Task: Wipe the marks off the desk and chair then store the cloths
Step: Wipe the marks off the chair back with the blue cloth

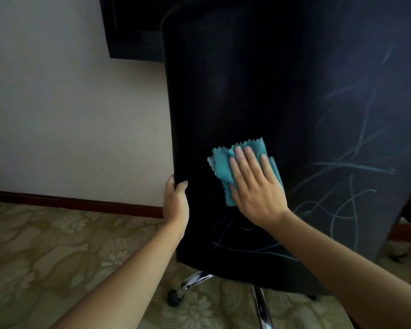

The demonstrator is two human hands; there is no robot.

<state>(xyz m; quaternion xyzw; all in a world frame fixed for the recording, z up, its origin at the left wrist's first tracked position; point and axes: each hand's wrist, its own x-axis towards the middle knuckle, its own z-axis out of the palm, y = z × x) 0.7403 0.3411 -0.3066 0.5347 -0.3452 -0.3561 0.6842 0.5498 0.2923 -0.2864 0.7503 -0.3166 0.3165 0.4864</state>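
Note:
The black back of an office chair (259, 79) fills the middle of the view. Pale scribbled marks (347, 176) cover its right side and lower part. My right hand (254, 184) lies flat with straight fingers on a teal cloth (221, 167), pressing it against the chair back near its middle. My left hand (176, 200) grips the chair back's left edge, thumb on the rear face and fingers curled round the edge out of sight.
The chair's chrome star base (195, 281) with a black castor (175, 298) stands on patterned beige carpet (57, 252). A cream wall with a dark red skirting board (69, 201) is on the left. A dark panel (133, 27) sits at the top behind the chair.

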